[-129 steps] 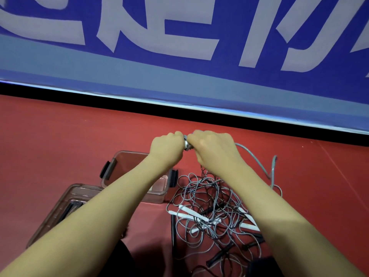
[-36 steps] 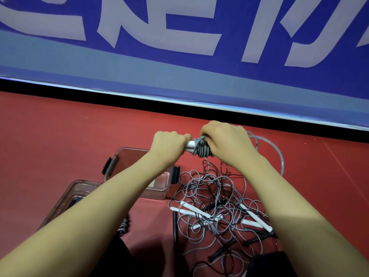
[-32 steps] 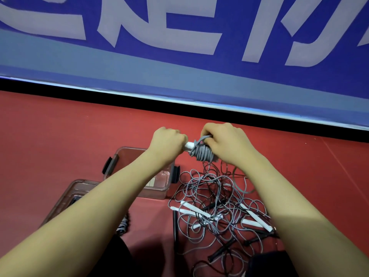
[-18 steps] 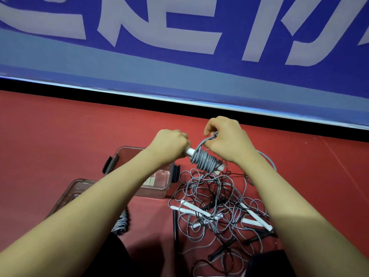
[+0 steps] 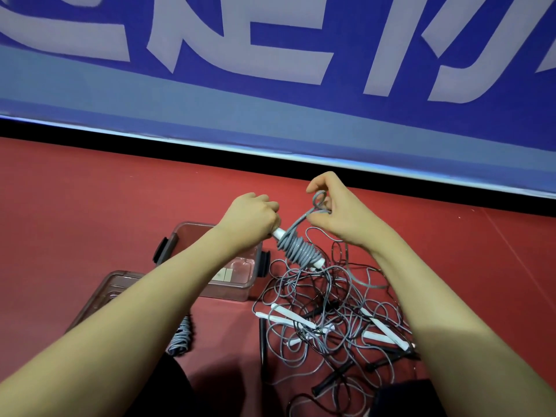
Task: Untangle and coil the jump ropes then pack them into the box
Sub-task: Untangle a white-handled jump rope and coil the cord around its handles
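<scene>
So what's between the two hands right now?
In the head view, a white handle wrapped in grey rope coils spans from the left hand toward the right hand.

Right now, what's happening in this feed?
A person is winding a grey jump rope around its white handles. The left hand grips the handle end; the right hand pinches a loop of the cord above the coil. A tangled pile of ropes lies on the red floor. One coiled rope lies near the clear box, which holds no rope yet; its lid lies beside it.
</scene>
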Motion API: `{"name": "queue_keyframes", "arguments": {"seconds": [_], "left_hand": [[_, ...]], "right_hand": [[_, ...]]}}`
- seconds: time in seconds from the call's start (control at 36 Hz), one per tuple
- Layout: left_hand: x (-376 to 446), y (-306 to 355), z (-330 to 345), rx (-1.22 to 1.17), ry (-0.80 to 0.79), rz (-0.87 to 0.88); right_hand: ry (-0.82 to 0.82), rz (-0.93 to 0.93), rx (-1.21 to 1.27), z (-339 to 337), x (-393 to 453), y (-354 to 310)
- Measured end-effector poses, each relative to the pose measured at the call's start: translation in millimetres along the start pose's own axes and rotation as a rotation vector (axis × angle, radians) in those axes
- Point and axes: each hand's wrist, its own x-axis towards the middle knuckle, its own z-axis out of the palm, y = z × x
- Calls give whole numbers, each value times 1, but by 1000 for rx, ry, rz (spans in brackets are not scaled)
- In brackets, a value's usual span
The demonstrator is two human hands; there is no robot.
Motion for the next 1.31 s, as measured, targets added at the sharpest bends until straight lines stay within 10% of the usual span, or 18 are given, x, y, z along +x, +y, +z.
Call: {"name": "queue_keyframes", "arguments": {"seconds": [0.56,0.78,1.06,1.31], "left_hand": [[2,1,-4,78,56,6],[2,1,0,70,52,17],[5,1,0,-46,269,172],[-2,-1,-5,-438,487,139]], "right_hand": [[91,-28,74,2,2,2],[105,-253,-303,-1,5,14],[65,-170,-663,0,8,22],[-8,-118,-469,7,9,11]]}}
